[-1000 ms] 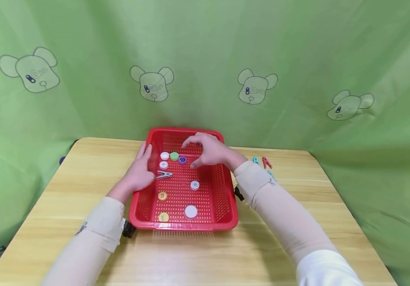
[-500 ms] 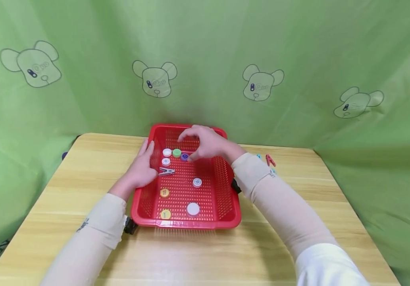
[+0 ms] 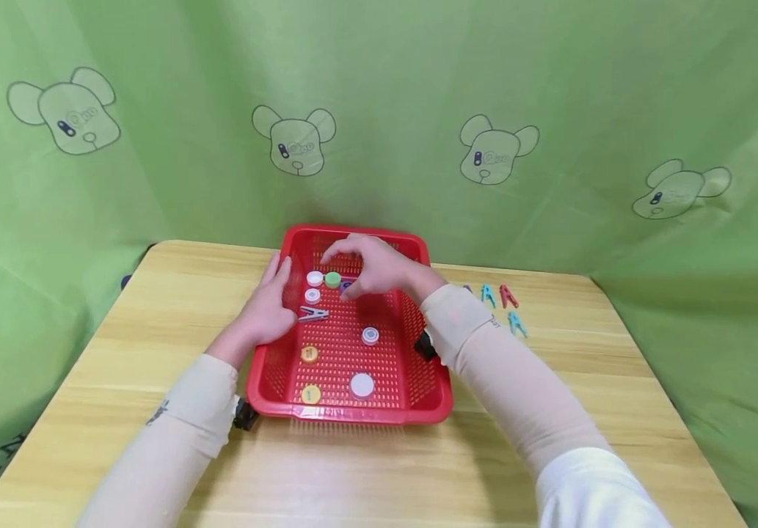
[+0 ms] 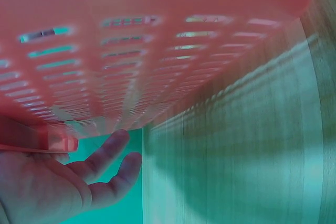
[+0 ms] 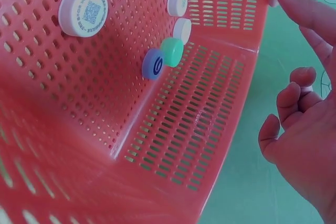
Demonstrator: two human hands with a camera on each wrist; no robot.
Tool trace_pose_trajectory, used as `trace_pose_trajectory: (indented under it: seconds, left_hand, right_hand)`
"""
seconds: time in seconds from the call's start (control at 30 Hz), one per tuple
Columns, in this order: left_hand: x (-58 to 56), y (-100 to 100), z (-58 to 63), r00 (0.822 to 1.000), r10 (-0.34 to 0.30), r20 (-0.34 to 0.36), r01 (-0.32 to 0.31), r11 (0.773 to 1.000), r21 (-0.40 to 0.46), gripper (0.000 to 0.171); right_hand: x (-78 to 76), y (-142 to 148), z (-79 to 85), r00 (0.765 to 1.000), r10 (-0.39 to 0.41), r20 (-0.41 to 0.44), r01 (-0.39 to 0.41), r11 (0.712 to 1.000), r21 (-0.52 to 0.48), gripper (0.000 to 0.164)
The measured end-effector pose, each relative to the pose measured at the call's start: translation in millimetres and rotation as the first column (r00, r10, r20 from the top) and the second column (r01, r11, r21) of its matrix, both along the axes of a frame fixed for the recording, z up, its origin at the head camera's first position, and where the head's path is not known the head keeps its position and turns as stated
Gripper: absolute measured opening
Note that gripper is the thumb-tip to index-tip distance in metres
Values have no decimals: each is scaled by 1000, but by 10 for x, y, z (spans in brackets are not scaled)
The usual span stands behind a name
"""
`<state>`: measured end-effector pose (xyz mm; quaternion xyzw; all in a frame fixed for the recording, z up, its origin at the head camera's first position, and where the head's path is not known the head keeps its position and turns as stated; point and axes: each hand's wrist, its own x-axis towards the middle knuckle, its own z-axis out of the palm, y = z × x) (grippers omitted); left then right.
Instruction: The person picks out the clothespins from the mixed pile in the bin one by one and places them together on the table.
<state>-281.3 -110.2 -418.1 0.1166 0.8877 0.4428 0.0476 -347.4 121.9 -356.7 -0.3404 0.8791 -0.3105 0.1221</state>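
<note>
A red plastic basket (image 3: 352, 414) with a perforated floor and walls stands on the table. My left hand (image 3: 266, 308) holds its left rim, thumb over the inner side; in the left wrist view some fingers (image 4: 107, 156) stretch along the outside. Above the basket's back right part hovers my right hand (image 3: 379, 268), thumb and index finger spread apart, holding nothing. Below it lies a purple bottle cap (image 5: 153, 64), partly covered in the head view, beside a green cap (image 3: 333, 279). Two white caps (image 3: 315, 278) and a grey clothespin (image 3: 313, 314) lie near my left hand.
Farther forward in the basket lie a printed white cap (image 3: 370, 336), a larger plain white cap (image 3: 362, 385), an orange cap (image 3: 309, 354) and a yellow cap (image 3: 310, 394). Right of the basket are a red clothespin (image 3: 508, 296) and blue clothespins (image 3: 516, 324). A green curtain (image 3: 392, 66) hangs behind.
My right hand has shifted slightly left over the basket and now partly covers the purple cap. More clothespins show beyond my right sleeve. The left hand stays on the rim; the head view has shifted.
</note>
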Motion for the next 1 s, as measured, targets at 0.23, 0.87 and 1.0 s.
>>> trace_pose_trajectory:
  seconds: [0.23, 0.87, 1.0]
  left_hand:
    - [-32, -28, -18, 999, -11, -35, 10, 1000, -14, 103]
    - [-76, -18, -62, 999, -18, -42, 17, 1000, -19, 101]
    - [-57, -22, -57, 1000, -11, -24, 11, 1000, -18, 102]
  right_hand:
    - [-60, -102, -145, 999, 46, -11, -46, 999, 8, 55]
    - [-185, -283, -484, 994, 61, 89, -64, 997, 35, 56]
    - [-221, -300, -528, 992, 81, 92, -86, 995, 58, 58]
